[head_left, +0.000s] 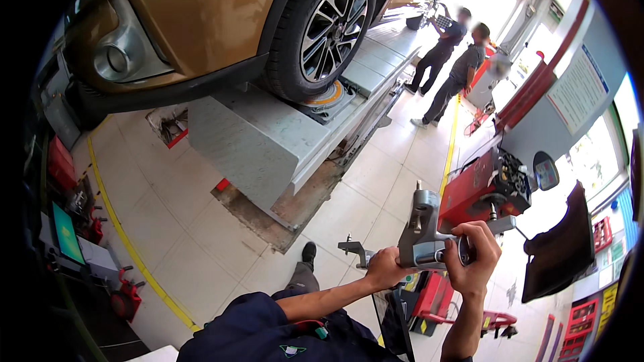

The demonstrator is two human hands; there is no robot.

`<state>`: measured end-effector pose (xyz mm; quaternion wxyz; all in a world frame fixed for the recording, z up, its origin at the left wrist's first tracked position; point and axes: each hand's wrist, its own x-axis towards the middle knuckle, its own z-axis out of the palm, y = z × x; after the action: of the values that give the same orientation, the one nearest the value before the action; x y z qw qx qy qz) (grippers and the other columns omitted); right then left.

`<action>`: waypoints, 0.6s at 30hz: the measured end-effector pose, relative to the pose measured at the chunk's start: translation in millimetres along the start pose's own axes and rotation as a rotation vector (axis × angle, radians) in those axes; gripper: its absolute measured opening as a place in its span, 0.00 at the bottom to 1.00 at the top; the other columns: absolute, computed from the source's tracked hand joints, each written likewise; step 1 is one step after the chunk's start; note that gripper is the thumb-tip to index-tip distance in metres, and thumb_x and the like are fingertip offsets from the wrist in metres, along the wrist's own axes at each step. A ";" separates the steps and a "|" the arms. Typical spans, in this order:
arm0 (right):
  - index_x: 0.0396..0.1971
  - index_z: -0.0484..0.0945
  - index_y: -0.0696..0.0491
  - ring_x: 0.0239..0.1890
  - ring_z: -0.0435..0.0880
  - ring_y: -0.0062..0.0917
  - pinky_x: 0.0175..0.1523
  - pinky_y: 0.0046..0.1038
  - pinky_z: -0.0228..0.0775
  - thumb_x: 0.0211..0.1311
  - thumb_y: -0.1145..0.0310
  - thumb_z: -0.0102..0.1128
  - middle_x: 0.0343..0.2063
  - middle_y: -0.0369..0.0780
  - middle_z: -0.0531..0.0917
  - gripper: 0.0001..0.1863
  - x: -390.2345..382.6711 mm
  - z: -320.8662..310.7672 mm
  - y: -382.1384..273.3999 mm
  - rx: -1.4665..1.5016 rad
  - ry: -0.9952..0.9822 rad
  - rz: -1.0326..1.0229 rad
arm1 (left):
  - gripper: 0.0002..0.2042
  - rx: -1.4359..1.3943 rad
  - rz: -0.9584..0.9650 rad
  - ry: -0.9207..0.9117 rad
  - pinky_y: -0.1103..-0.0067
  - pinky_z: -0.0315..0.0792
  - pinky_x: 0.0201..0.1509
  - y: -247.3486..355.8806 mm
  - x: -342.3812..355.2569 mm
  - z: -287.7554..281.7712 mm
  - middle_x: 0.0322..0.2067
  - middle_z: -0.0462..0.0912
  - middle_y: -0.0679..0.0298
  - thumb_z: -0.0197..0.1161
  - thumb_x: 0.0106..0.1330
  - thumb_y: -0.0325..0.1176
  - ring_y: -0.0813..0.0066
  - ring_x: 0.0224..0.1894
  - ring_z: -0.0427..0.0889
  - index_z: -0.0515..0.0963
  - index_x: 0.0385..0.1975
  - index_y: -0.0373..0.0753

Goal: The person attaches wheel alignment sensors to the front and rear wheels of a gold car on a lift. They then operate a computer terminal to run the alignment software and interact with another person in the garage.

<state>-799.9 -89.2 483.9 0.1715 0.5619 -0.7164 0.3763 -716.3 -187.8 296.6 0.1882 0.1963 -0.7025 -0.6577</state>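
Observation:
A grey metal wheel-alignment clamp [419,231] is held up in front of my body, to the right of the lift. My left hand [387,269] is closed around its lower left side, where an arm with a small claw [355,248] sticks out beyond my fist. On the other side my right hand [475,255] grips the clamp near a round dark knob [465,249], fingers curled over it. Farther off, the front wheel [329,33] of a gold-brown car [208,13] stands on a round turntable [325,99] of the lift.
The grey lift ramp [248,151] ends in front of me, over a floor recess. A red machine [469,191] stands at right, near a black panel [560,245]. Two people [463,60] stand beside the lift farther back. At left are a screen [67,233] and red equipment.

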 end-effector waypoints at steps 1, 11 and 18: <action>0.35 0.82 0.58 0.23 0.80 0.24 0.27 0.24 0.67 0.50 0.76 0.70 0.28 0.41 0.82 0.10 19.4 3.5 16.5 0.004 -0.001 -0.030 | 0.18 0.030 0.058 0.030 0.65 0.80 0.43 7.6 25.8 -3.7 0.29 0.88 0.55 0.81 0.55 0.44 0.57 0.35 0.88 0.86 0.34 0.36; 0.37 0.77 0.62 0.31 0.71 0.19 0.38 0.21 0.58 0.64 0.60 0.65 0.31 0.39 0.76 0.18 242.5 10.8 154.0 0.105 0.101 -0.194 | 0.23 -0.095 0.707 0.510 0.68 0.75 0.56 29.4 220.1 -134.9 0.46 0.79 0.56 0.76 0.65 0.42 0.62 0.52 0.81 0.76 0.52 0.36; 0.41 0.78 0.63 0.33 0.73 0.19 0.39 0.20 0.62 0.66 0.58 0.65 0.39 0.42 0.79 0.20 392.8 86.6 217.5 0.267 -0.002 -0.381 | 0.50 -0.812 -0.107 -0.211 0.67 0.70 0.68 -76.1 332.7 -91.7 0.68 0.70 0.62 0.65 0.72 0.61 0.70 0.67 0.72 0.44 0.80 0.39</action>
<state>-1109.4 -399.6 614.3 0.1631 0.7051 -0.5415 0.4279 -949.8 -444.2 228.6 0.1432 0.0740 -0.3906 -0.9064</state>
